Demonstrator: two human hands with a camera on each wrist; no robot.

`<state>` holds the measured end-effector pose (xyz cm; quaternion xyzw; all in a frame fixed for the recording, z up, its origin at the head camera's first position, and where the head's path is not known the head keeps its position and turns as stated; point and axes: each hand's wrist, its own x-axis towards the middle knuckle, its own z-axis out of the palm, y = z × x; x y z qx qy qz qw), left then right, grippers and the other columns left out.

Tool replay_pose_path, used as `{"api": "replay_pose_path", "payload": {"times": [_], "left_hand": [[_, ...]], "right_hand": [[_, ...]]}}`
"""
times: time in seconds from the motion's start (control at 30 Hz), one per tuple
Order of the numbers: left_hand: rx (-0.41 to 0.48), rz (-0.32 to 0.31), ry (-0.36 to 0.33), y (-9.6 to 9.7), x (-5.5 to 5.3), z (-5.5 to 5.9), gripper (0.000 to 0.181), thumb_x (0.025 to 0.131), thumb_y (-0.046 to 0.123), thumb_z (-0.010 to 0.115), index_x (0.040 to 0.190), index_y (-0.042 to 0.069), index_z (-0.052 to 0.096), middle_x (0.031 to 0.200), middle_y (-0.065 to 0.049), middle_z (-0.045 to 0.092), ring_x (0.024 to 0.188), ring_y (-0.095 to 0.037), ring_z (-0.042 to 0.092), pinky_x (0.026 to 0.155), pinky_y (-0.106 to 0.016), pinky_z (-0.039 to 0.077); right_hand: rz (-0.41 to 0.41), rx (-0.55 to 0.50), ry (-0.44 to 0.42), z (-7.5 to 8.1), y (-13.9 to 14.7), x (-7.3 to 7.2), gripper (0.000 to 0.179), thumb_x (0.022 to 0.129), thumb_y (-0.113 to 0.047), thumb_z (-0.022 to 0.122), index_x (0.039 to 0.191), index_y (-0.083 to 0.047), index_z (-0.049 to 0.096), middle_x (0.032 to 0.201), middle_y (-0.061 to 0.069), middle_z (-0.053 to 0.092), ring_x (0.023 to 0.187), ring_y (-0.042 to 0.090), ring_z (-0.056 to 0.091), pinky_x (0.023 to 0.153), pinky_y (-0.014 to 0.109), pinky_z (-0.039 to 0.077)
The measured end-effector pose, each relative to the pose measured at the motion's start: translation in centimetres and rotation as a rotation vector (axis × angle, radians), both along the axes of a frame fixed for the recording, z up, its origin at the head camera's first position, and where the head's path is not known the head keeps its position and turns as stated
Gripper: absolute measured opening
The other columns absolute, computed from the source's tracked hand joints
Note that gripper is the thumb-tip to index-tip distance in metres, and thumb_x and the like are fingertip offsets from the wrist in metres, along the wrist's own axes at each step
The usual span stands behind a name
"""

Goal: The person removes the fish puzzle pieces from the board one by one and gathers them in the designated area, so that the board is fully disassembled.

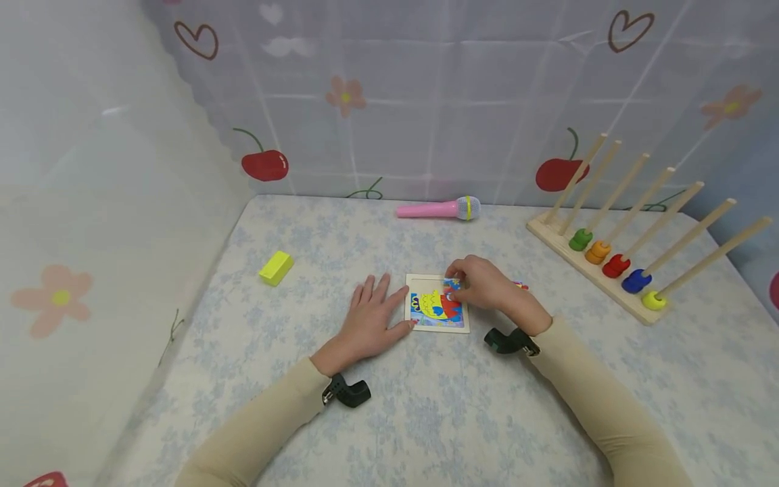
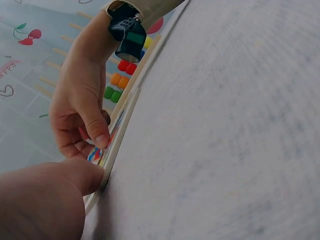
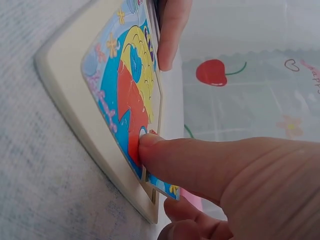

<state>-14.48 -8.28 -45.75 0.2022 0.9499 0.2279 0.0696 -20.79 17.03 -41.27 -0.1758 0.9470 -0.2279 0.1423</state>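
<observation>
On the surface (image 1: 377, 419), a microphone (image 1: 435, 208) lies behind the puzzle (image 1: 433, 308); left of the puzzle and slightly behind is a block (image 1: 276, 268); right of the puzzle stands a bead rack (image 1: 592, 272).

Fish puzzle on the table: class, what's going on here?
A person's right hand pinches a puzzle piece, tilted at the tray. The left hand touches the tray's left edge. Much of the yellow and red fish is laid, but bare wood shows at the tray's far left, so it looks unfinished.
</observation>
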Motion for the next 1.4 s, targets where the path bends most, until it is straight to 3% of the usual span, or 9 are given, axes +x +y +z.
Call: {"api": "replay_pose_path", "payload": {"times": [0.27, 0.6, 1.4], "left_hand": [[0.002, 0.001, 0.001, 0.09, 0.25, 0.24, 0.068, 0.097, 0.050, 0.055, 0.157, 0.021, 0.042, 0.170, -0.020, 0.021, 0.158, -0.047, 0.008, 0.125, -0.064, 0.009], [-0.007, -0.002, -0.010, 0.23, 0.37, 0.05, 0.068, 0.098, 0.049, 0.056, 0.158, 0.020, 0.042, 0.170, -0.020, 0.020, 0.158, -0.047, 0.008, 0.125, -0.064, 0.009], [0.021, -0.005, 0.013, 0.11, 0.28, 0.73, 0.066, 0.097, 0.045, 0.057, 0.156, 0.017, 0.045, 0.168, -0.023, 0.022, 0.157, -0.049, 0.009, 0.124, -0.066, 0.011]], "right_hand": [[-0.022, -0.037, -0.051, -0.13, 0.01, 0.45, 0.033, 0.089, -0.016, 0.078, 0.116, -0.007, 0.062, 0.111, 0.016, 0.065, 0.095, 0.027, 0.055, 0.082, 0.036, 0.052], [-0.023, -0.054, -0.107, -0.31, 0.17, 0.66, 0.033, 0.092, -0.016, 0.076, 0.118, -0.009, 0.057, 0.108, 0.014, 0.064, 0.089, 0.025, 0.056, 0.074, 0.029, 0.049], [-0.031, -0.039, -0.102, 0.11, 0.03, 0.16, 0.033, 0.092, -0.017, 0.076, 0.119, -0.010, 0.058, 0.103, 0.012, 0.063, 0.089, 0.024, 0.055, 0.074, 0.029, 0.048]]}}
